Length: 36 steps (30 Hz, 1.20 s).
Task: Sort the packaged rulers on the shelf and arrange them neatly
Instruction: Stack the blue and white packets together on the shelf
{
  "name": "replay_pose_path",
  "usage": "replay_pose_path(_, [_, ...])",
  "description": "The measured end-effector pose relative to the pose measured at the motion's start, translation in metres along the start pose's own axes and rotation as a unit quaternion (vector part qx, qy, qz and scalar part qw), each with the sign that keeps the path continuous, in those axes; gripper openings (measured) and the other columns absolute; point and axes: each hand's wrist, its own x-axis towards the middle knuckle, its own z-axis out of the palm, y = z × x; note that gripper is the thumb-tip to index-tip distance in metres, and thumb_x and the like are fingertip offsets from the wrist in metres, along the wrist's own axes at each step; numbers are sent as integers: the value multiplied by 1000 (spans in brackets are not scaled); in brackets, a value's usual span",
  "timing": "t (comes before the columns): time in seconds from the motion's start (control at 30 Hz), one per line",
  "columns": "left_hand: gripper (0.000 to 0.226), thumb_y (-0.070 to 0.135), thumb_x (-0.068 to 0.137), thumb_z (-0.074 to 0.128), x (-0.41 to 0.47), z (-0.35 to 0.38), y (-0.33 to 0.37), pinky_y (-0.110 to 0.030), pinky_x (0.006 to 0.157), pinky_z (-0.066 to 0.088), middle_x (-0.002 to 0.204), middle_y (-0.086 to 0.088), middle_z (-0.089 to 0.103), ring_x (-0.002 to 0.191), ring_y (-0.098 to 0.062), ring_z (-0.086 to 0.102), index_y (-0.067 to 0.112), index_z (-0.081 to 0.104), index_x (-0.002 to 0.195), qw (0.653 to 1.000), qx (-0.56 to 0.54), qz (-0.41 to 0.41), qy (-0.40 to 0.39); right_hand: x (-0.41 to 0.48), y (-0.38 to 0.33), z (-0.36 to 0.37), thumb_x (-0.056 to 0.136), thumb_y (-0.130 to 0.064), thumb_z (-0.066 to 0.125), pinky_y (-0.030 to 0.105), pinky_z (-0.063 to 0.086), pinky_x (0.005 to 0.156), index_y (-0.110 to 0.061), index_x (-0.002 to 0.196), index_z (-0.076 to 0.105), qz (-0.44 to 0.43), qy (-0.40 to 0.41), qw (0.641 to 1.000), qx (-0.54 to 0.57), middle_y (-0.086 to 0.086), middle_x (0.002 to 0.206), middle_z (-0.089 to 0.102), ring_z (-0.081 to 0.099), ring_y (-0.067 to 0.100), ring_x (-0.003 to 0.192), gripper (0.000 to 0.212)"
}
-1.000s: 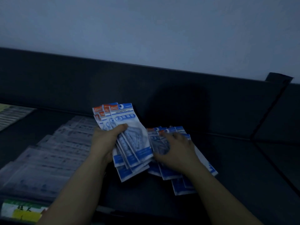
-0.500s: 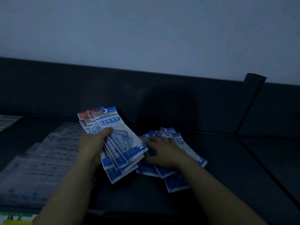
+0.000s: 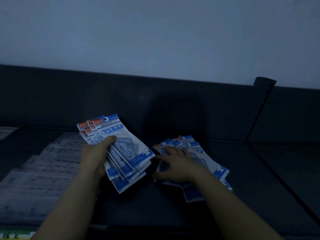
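My left hand [image 3: 94, 155] grips a fanned stack of blue-and-white ruler packets [image 3: 128, 153], thumb across the top one, which reads GEOMETRIC. The stack is tilted up off the dark shelf [image 3: 173, 210]. To its right a loose pile of the same packets [image 3: 206, 158] lies spread on the shelf. My right hand [image 3: 176, 163] rests on that pile with fingers spread, covering its middle. A gap separates the two groups.
Rows of pale packaged items [image 3: 39, 172] lie flat on the shelf at the left. A dark back panel [image 3: 155, 104] runs behind, with a divider seam [image 3: 277, 177] at the right. A yellow-green label [image 3: 15, 236] shows at the front left edge.
The held stack and the loose pile have drawn apart, leaving a gap. My right hand has stayed on the pile, its fingers spreading wider. The view has shifted slightly.
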Motion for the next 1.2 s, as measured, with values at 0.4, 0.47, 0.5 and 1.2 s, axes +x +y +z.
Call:
replay_pose_path(0.4, [20, 3, 77, 74, -32, 63, -18, -41, 68, 58, 90, -15, 72, 77, -30, 71, 7, 64, 94, 997, 7, -21, -74, -48, 114, -24, 85, -51, 55, 46, -1, 119, -50, 140, 34, 137, 8, 990, 32, -6, 159, 13, 11, 19, 146, 58])
replay_pose_path(0.47, [25, 2, 76, 75, -39, 76, -31, -45, 68, 59, 93, -17, 72, 78, -32, 71, 4, 65, 99, 996, 3, -23, -90, -55, 128, -25, 85, -49, 57, 45, 3, 119, -49, 138, 39, 159, 19, 986, 43, -6, 159, 15, 14, 21, 145, 56])
replay_pose_path(0.5, [31, 2, 75, 76, -41, 82, -38, -48, 70, 59, 97, -18, 72, 81, -33, 71, 3, 64, 104, 995, 0, -23, -97, -58, 133, -26, 85, -48, 59, 44, 5, 119, -48, 136, 42, 169, 26, 984, 42, -5, 158, 17, 17, 21, 144, 54])
replay_pose_path(1.2, [71, 16, 56, 90, -44, 70, -25, -28, 74, 57, 103, -6, 70, 89, -18, 69, 8, 55, 118, 971, 53, 142, -187, -52, 47, -79, 69, -24, 82, 35, 56, 80, -27, 108, 62, -20, 103, 970, 221, -9, 102, 69, 66, 7, 89, 44])
